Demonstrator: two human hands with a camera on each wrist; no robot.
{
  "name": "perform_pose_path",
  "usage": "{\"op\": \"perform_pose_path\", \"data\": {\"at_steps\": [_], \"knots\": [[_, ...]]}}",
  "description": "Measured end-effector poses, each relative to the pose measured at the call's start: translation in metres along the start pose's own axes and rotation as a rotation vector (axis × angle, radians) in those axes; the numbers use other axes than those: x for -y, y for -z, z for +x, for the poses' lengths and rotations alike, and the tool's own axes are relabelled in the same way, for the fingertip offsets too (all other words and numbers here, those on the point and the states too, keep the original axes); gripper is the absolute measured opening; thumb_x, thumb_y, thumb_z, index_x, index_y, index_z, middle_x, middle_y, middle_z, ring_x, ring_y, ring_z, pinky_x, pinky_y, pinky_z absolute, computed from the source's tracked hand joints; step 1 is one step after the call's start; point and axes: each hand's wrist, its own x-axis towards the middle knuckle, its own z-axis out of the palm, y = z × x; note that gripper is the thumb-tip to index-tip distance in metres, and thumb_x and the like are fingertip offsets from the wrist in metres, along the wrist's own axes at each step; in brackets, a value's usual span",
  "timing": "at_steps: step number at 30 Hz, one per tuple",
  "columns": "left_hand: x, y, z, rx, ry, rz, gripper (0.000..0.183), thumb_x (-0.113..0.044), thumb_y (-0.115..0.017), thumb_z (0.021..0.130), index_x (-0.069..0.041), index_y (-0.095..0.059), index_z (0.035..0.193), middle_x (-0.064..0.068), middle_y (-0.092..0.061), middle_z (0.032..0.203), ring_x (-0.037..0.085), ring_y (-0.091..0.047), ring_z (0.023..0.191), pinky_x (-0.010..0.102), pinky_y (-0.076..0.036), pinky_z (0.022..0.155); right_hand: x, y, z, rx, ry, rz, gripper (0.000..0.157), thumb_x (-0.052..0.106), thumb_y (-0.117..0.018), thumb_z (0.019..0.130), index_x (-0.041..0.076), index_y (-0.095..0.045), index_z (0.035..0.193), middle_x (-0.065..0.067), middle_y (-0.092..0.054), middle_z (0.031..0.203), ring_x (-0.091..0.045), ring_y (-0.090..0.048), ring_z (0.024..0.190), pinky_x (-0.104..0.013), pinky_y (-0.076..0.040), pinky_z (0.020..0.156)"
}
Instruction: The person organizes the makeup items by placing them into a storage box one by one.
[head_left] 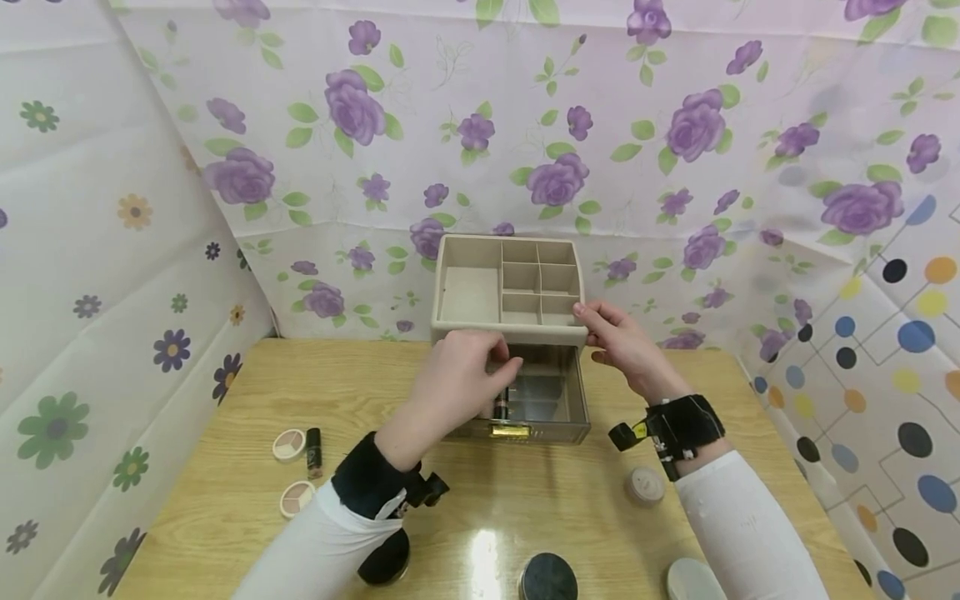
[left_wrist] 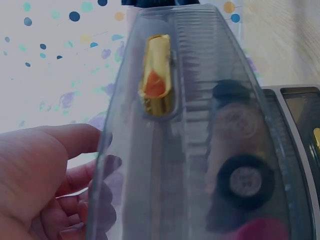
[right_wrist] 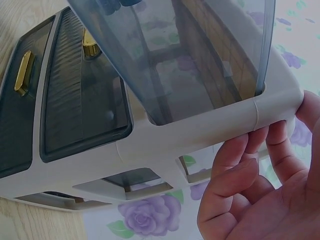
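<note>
A cream desktop organizer (head_left: pixel 471 292) with a divided top stands against the back cloth. Its clear upper drawer (head_left: pixel 551 404) is pulled out, its gold handle (left_wrist: pixel 158 75) on the front. Inside lies a small dark tube (head_left: pixel 501 406), and the left wrist view shows round labelled items (left_wrist: pixel 245 181) through the plastic. My left hand (head_left: pixel 461 375) reaches over the drawer's left part, fingers loosely bent, with nothing seen between them. My right hand (head_left: pixel 626 342) grips the organizer's front right corner, thumb on top and fingers beneath the edge.
On the table's left lie two round palettes (head_left: pixel 288 445) and a black tube (head_left: pixel 313 452). Dark round cases (head_left: pixel 549 577) are near the front. A pale jar (head_left: pixel 645 486) and a white round item (head_left: pixel 693 581) lie on the right. Lower closed drawers (right_wrist: pixel 82 95) show in the right wrist view.
</note>
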Motion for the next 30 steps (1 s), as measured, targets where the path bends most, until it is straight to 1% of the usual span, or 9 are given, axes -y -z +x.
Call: {"op": "perform_pose_path", "data": {"at_steps": [3, 7, 10, 14, 16, 20, 23, 27, 30], "knots": [[0.003, 0.005, -0.004, -0.055, -0.028, -0.029, 0.016, -0.028, -0.070, 0.091, -0.020, -0.065, 0.078, -0.010, -0.055, 0.063, 0.004, -0.045, 0.049, 0.024, -0.042, 0.046, -0.001, 0.000, 0.000, 0.000, -0.002, 0.002, 0.043, 0.057, -0.061, 0.092, 0.016, -0.054, 0.101, -0.002, -0.045, 0.082, -0.017, -0.043, 0.074, -0.031, -0.036, 0.063], [0.009, 0.013, -0.009, -0.108, -0.045, -0.076, 0.015, -0.024, -0.070, 0.092, -0.018, -0.066, 0.078, -0.009, -0.050, 0.059, 0.006, -0.043, 0.048, 0.024, -0.040, 0.045, -0.002, 0.002, 0.000, 0.004, 0.002, -0.002, 0.042, 0.057, -0.060, 0.093, 0.017, -0.054, 0.102, 0.000, -0.045, 0.081, -0.018, -0.042, 0.075, -0.031, -0.036, 0.062], [0.015, 0.020, -0.013, -0.134, -0.037, -0.115, 0.014, -0.023, -0.069, 0.092, -0.016, -0.066, 0.080, -0.009, -0.050, 0.058, 0.007, -0.044, 0.048, 0.025, -0.041, 0.046, -0.001, 0.002, 0.001, 0.008, 0.009, -0.002, 0.042, 0.057, -0.060, 0.093, 0.016, -0.054, 0.102, 0.002, -0.045, 0.080, -0.017, -0.042, 0.074, -0.031, -0.036, 0.062], [0.028, 0.029, -0.020, -0.170, -0.014, -0.128, 0.016, -0.023, -0.069, 0.092, -0.014, -0.067, 0.080, -0.007, -0.050, 0.057, 0.009, -0.043, 0.048, 0.028, -0.040, 0.046, 0.000, 0.001, 0.000, 0.008, 0.011, -0.006, 0.043, 0.058, -0.061, 0.092, 0.016, -0.054, 0.102, 0.000, -0.045, 0.081, -0.018, -0.042, 0.075, -0.032, -0.036, 0.063], [0.036, 0.034, -0.025, -0.183, 0.012, -0.130, 0.017, -0.025, -0.069, 0.093, -0.014, -0.067, 0.080, -0.006, -0.049, 0.057, 0.011, -0.042, 0.049, 0.030, -0.039, 0.045, 0.000, 0.001, 0.000, 0.005, 0.010, -0.011, 0.044, 0.058, -0.060, 0.092, 0.016, -0.054, 0.102, -0.001, -0.045, 0.082, -0.019, -0.042, 0.076, -0.032, -0.036, 0.063], [0.051, 0.043, -0.036, -0.207, 0.093, -0.122, 0.016, -0.025, -0.068, 0.094, -0.014, -0.067, 0.082, -0.004, -0.048, 0.057, 0.013, -0.041, 0.049, 0.031, -0.035, 0.045, 0.000, 0.001, 0.000, 0.004, 0.012, -0.018, 0.044, 0.059, -0.060, 0.092, 0.016, -0.054, 0.103, -0.001, -0.044, 0.082, -0.018, -0.042, 0.075, -0.032, -0.037, 0.063], [0.063, 0.048, -0.041, -0.217, 0.146, -0.117, 0.016, -0.025, -0.066, 0.095, -0.015, -0.066, 0.082, -0.003, -0.049, 0.057, 0.014, -0.042, 0.048, 0.032, -0.035, 0.045, -0.001, 0.001, -0.001, 0.004, 0.012, -0.009, 0.043, 0.058, -0.059, 0.093, 0.017, -0.054, 0.102, -0.002, -0.043, 0.083, -0.017, -0.041, 0.074, -0.034, -0.036, 0.064], [0.077, 0.052, -0.049, -0.233, 0.189, -0.108, 0.019, -0.027, -0.064, 0.097, -0.014, -0.067, 0.083, -0.001, -0.051, 0.058, 0.015, -0.044, 0.049, 0.033, -0.037, 0.046, -0.001, 0.001, -0.001, 0.000, 0.010, 0.000, 0.041, 0.058, -0.059, 0.093, 0.017, -0.054, 0.101, -0.001, -0.042, 0.083, -0.017, -0.042, 0.074, -0.033, -0.036, 0.064], [0.089, 0.055, -0.057, -0.248, 0.219, -0.099, 0.020, -0.027, -0.063, 0.098, -0.013, -0.068, 0.083, -0.001, -0.052, 0.058, 0.016, -0.044, 0.049, 0.034, -0.038, 0.046, -0.002, 0.000, 0.000, 0.000, 0.005, -0.002, 0.042, 0.058, -0.059, 0.093, 0.017, -0.055, 0.101, 0.000, -0.043, 0.082, -0.018, -0.042, 0.075, -0.032, -0.037, 0.064]]}}
